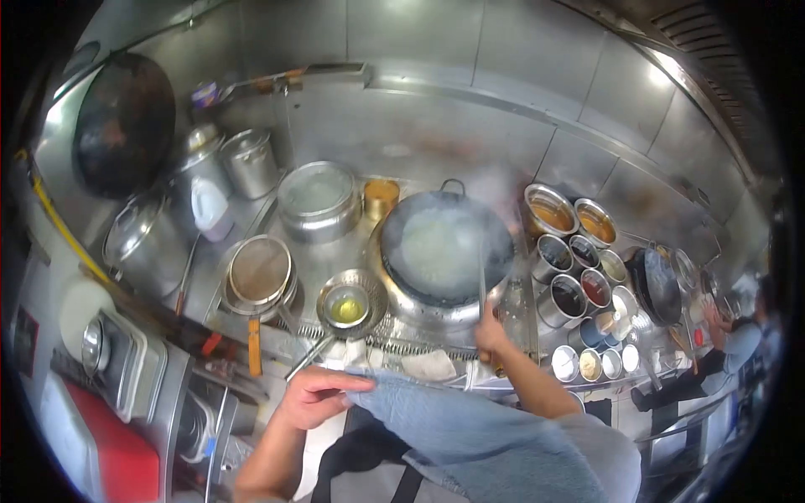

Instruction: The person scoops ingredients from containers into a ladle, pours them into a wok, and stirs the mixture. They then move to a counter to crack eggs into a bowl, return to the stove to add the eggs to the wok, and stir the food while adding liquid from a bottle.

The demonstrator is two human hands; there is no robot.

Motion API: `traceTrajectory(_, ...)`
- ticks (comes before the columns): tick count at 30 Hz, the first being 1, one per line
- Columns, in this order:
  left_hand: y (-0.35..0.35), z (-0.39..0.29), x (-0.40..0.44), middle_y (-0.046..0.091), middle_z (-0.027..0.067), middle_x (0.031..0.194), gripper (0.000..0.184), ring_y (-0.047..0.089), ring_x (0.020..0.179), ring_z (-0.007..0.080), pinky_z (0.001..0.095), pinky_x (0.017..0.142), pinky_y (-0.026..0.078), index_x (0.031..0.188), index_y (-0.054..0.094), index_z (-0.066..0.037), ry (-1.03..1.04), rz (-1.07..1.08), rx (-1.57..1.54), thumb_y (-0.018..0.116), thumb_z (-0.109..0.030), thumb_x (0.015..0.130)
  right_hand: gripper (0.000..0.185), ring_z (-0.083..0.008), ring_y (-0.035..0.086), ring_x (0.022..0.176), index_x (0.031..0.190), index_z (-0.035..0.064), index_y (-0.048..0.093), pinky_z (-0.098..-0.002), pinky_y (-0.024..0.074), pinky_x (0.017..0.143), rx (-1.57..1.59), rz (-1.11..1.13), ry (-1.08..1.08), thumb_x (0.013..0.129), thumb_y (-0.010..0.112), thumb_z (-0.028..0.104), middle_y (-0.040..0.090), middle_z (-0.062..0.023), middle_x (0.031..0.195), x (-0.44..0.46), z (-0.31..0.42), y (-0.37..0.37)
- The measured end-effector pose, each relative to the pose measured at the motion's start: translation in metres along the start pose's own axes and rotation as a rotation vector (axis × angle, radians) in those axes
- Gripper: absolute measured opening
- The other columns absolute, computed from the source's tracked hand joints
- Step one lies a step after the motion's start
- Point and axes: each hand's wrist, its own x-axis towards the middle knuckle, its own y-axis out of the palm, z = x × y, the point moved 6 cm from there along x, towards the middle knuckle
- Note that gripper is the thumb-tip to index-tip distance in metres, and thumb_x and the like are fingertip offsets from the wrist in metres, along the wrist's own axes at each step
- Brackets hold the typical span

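Crowded counter [521, 339], right hand [492, 334] near edge [495, 384]

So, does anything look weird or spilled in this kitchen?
I can't see a clear spill or anything broken. The oddest bit is a crumpled white cloth near the steaming wok, maybe too close to the heat. The back wall has a brownish blur, but I can't tell whether it's dirt or a reflection.

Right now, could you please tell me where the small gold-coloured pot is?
In the head view, the small gold-coloured pot is left of centre toward the back wall, between the large steel pot on its left and the wok on its right.
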Motion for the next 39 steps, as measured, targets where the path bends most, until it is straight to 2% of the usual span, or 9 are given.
traceTrajectory(2, -0.007, 0.092, -0.052, 0.069, 0.0154, 0.111, 0.040, 0.066, 0.105, 0.0255, 0.0328, 0.086, 0.053, 0.127, 0.057, 0.001, -0.403, -0.203, -0.329, 0.059, 0.002, 0.086, 0.080, -0.0177, 0.056, 0.055, 0.152, 0.0173, 0.012, -0.0359, 0.0474, 0.047, 0.540, 0.407, 0.164, 0.084, 0.052, 0.007, 0.057, -0.0105, 0.076, -0.058, 0.044, -0.040)
traceTrajectory(5, -0.019, 0.240, -0.192, 0.068, 0.0146, 0.109, 0.047, 0.067, 0.094, 0.0228, 0.0343, 0.076, 0.054, 0.132, 0.052, -0.006, -0.834, -0.465, -0.143, 0.062, -0.001, 0.086, 0.079, -0.0147, 0.052, 0.053, 0.152, 0.0221, 0.013, -0.0320, 0.0438, 0.044, 1.243, 0.739, 0.326, 0.084, 0.051, 0.003, 0.052, -0.0054, 0.072, -0.029, 0.019, -0.057)
traceTrajectory(8, 0.001, 0.348, -0.368, 0.069, 0.0159, 0.086, 0.042, 0.067, 0.077, 0.0219, 0.0332, 0.069, 0.054, 0.117, 0.064, -0.005, -1.202, -0.210, 0.703, 0.070, -0.015, 0.076, 0.078, -0.0166, 0.047, 0.049, 0.153, 0.0165, 0.012, -0.0337, 0.0419, 0.043, 1.083, 0.490, 0.255, 0.086, 0.050, 0.003, 0.051, -0.0046, 0.070, 0.014, 0.002, -0.043)
traceTrajectory(10, 0.026, 0.352, -0.438, 0.069, 0.0169, 0.094, 0.041, 0.068, 0.079, 0.0254, 0.0354, 0.069, 0.054, 0.115, 0.065, -0.006, -1.551, -0.057, 0.516, 0.071, -0.019, 0.076, 0.078, -0.0171, 0.049, 0.051, 0.153, 0.0169, 0.011, -0.0341, 0.0434, 0.045, 0.812, 0.380, 0.201, 0.086, 0.049, 0.005, 0.053, -0.0051, 0.071, 0.018, -0.016, -0.012)
traceTrajectory(12, 0.048, 0.344, -0.478, 0.067, 0.0166, 0.101, 0.038, 0.067, 0.085, 0.0298, 0.0437, 0.071, 0.053, 0.119, 0.059, -0.008, -1.618, -0.370, 0.216, 0.063, -0.017, 0.083, 0.080, -0.0149, 0.047, 0.049, 0.153, 0.0211, 0.012, -0.0321, 0.0406, 0.042, 0.258, 0.110, 0.038, 0.085, 0.050, 0.002, 0.054, -0.0064, 0.074, 0.010, -0.031, -0.007)
traceTrajectory(15, 0.086, 0.330, -0.515, 0.065, 0.0160, 0.112, 0.033, 0.065, 0.094, 0.0363, 0.0563, 0.073, 0.052, 0.126, 0.051, -0.011, -1.648, -0.820, -0.272, 0.051, -0.013, 0.093, 0.081, -0.0157, 0.048, 0.048, 0.153, 0.0120, 0.009, -0.0316, 0.0406, 0.043, 0.732, 0.420, 0.127, 0.084, 0.050, 0.000, 0.053, -0.0059, 0.071, -0.021, -0.029, -0.067)
traceTrajectory(28, 0.100, 0.301, -0.400, 0.069, 0.0113, 0.093, 0.039, 0.067, 0.070, 0.0229, 0.0394, 0.052, 0.051, 0.118, 0.057, -0.011, -1.585, -0.869, -0.110, 0.062, 0.001, 0.082, 0.077, -0.0455, 0.057, 0.108, 0.152, 0.0078, 0.012, -0.0471, 0.0438, 0.095, 0.038, 0.231, -0.204, 0.085, 0.051, 0.010, 0.054, -0.0353, 0.121, 0.088, -0.041, -0.087)
traceTrajectory(33, 0.116, 0.279, -0.370, 0.070, 0.0100, 0.094, 0.035, 0.067, 0.070, 0.0204, 0.0367, 0.053, 0.051, 0.115, 0.061, -0.010, -1.629, -0.878, -0.062, 0.063, 0.000, 0.082, 0.077, -0.0122, 0.046, 0.052, 0.154, 0.0219, 0.013, -0.0294, 0.0429, 0.046, 0.755, 0.609, 0.058, 0.090, 0.054, 0.006, 0.049, -0.0044, 0.076, 0.046, -0.026, -0.053)
traceTrajectory(39, 0.125, 0.269, -0.377, 0.070, 0.0093, 0.095, 0.037, 0.066, 0.070, 0.0194, 0.0376, 0.056, 0.051, 0.118, 0.059, -0.011, -1.735, -0.815, -0.032, 0.060, -0.001, 0.082, 0.071, -0.0104, 0.044, 0.051, 0.153, 0.0230, 0.019, -0.0256, 0.0378, 0.044, 1.496, 1.029, 0.323, 0.093, 0.054, 0.006, 0.048, -0.0039, 0.074, 0.006, -0.062, -0.059)
